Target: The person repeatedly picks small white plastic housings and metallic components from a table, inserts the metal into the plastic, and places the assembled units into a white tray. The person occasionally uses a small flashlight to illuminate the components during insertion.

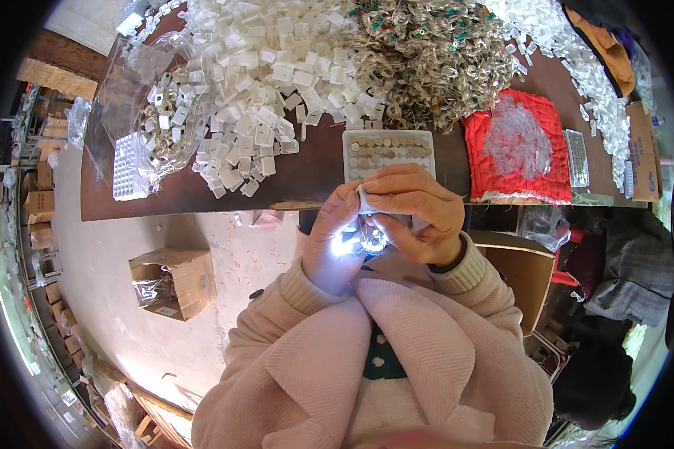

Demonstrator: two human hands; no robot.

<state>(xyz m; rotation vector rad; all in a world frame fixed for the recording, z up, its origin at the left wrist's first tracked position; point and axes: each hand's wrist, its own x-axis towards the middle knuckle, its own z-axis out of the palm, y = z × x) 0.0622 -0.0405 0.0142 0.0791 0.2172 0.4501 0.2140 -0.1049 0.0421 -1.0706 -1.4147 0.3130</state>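
Observation:
In front of my chest, both hands meet around a small white plastic case [364, 199]. My left hand [328, 238] pinches it from the left, with a bundle of brightly lit string lights [358, 242] hanging against the palm. From the other side, the fingers and thumb of my right hand [421, 209] close on the same case. Thin wire runs between the case and the lights; glare and fingers hide the details. Just beyond my hands, a pale tray [347, 173] holds rows of round, flat pieces resembling button cells.
White plastic cases [251, 97] lie heaped on the dark table [101, 191]. Beside them is a tangled pile of wire lights [434, 60]. A red cloth [478, 161] carries small clear pieces. One cardboard box [195, 280] stands on the floor, another box [528, 284] by my right elbow.

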